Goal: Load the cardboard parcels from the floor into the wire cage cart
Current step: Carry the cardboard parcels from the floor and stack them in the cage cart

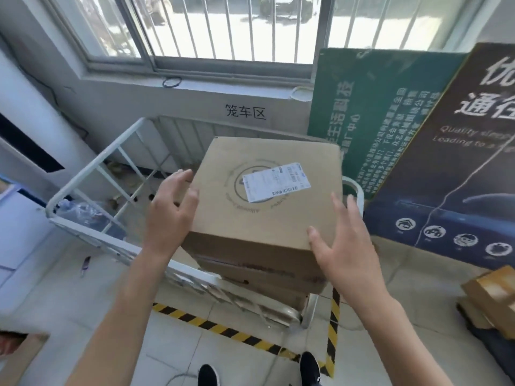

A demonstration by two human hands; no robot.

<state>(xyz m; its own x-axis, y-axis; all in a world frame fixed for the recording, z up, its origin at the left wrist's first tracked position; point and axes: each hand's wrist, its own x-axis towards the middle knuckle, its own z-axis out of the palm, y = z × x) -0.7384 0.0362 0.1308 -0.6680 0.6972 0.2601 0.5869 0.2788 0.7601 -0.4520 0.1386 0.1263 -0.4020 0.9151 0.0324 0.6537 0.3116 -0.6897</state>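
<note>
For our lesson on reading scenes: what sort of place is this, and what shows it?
Probably a parcel depot's loading corner: a wire cage cart holding stacked cardboard parcels, the top one bearing a shipping label, inside hazard-striped floor tape.

The print on the shipping label is too blurred to read. The top parcel hides most of the lower parcels in the wire cage cart. The right edge cuts off the dark sign and a near cardboard stack, and the bottom edge crops the black shoes.
</note>
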